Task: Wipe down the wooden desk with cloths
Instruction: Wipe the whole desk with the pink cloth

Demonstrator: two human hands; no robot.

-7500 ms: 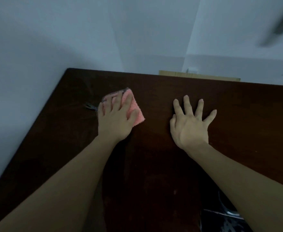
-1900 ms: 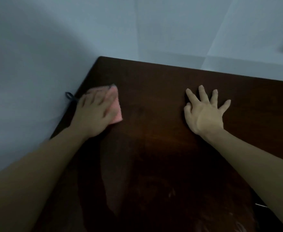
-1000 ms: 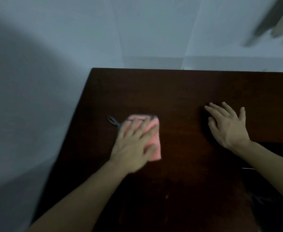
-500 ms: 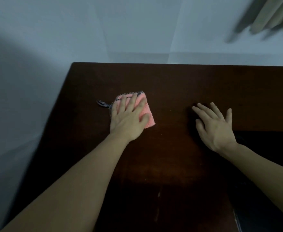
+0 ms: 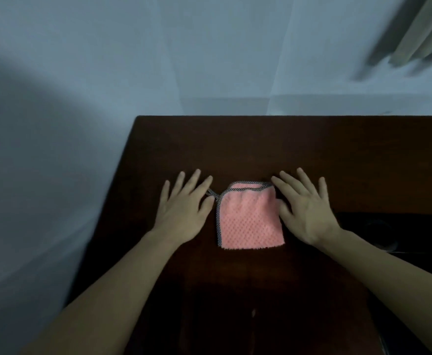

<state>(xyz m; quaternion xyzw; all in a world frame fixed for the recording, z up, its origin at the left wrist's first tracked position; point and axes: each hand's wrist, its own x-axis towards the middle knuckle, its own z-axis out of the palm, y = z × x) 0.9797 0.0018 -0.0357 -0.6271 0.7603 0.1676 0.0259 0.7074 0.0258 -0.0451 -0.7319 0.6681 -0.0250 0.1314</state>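
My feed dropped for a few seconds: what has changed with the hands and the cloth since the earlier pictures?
The left hand has let go of the pink cloth: it was pressing on top of it while wiping and now lies flat on the desk just left of it, by the loop. The right hand has moved in to the cloth's right edge. The cloth stays folded flat on the desk, and both hands are open as before.

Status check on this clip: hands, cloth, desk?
Left hand and right hand open, flat on desk. Pink cloth lies between them, right hand touching its edge. Nothing in the way.
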